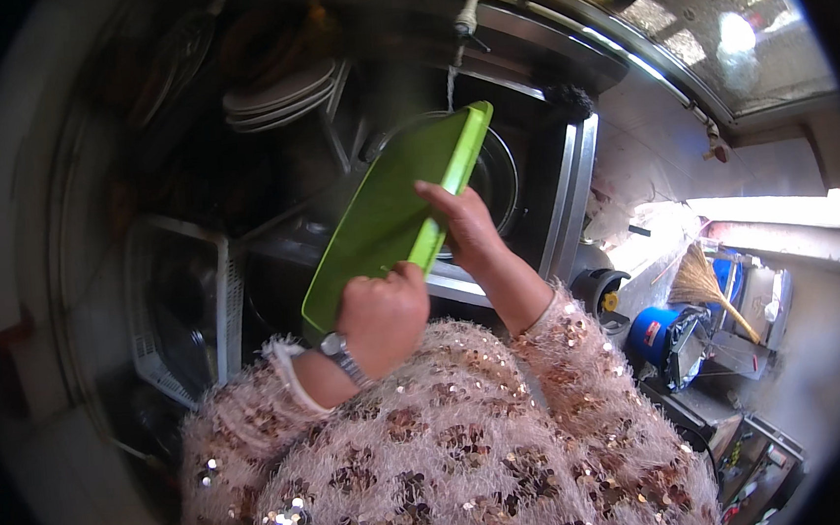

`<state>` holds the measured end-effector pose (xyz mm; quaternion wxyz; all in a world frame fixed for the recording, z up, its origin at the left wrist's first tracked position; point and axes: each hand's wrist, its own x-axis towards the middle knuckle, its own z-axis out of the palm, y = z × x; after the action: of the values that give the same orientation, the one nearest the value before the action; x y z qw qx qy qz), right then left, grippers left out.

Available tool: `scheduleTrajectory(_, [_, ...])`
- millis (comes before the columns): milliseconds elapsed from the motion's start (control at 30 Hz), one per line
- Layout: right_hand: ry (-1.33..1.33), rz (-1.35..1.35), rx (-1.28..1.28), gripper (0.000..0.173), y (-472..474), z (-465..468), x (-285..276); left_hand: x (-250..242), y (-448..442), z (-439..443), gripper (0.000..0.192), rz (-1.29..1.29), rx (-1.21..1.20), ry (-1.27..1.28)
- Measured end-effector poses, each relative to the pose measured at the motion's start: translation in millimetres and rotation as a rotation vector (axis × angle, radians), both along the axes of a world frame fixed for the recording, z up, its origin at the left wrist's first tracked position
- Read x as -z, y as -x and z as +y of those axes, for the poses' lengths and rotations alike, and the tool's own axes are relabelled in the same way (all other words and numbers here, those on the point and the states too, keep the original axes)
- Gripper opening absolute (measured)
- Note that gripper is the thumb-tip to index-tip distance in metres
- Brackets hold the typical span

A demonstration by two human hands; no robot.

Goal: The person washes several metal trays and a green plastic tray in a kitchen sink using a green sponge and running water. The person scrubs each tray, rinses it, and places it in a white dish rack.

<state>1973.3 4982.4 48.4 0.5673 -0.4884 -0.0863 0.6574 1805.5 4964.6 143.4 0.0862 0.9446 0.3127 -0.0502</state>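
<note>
A shallow green plastic tray point(379, 214) is tilted over the sink point(569, 195). My right hand point(467, 225) grips its long right rim, with the thumb on the inner face. At the near end, my left hand point(387, 309) is closed on the tray's edge; a metal-band watch sits on that wrist. Its fingertips are hidden from me. From the tap point(469, 18) a thin stream of water point(451, 88) runs down behind the tray's far end. Beneath the tray shows the round rim of a basin point(514, 174), mostly covered.
Stacked white plates point(281, 99) stand at the back left. A white plastic basket point(227, 307) is at the left. A dark scrubber point(569, 101) rests on the sink's far right corner. Off to the right are a gas cylinder point(592, 267), a blue bucket point(651, 333) and a straw broom point(699, 281).
</note>
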Motion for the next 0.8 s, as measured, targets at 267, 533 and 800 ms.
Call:
scheduleTrajectory(267, [0.131,-0.018,0.207,0.033,-35,-69,40,36,69,18,0.037,-0.478,-0.144,0.242])
scheduleTrajectory(533, [0.021,0.053,0.275,0.039,-91,-116,97,151,116,0,0.058,-1.159,-1.260,1.720])
scheduleTrajectory(800, [0.151,0.249,0.296,0.045,-107,-99,155,163,37,28,0.044,-1.518,-1.053,1.604])
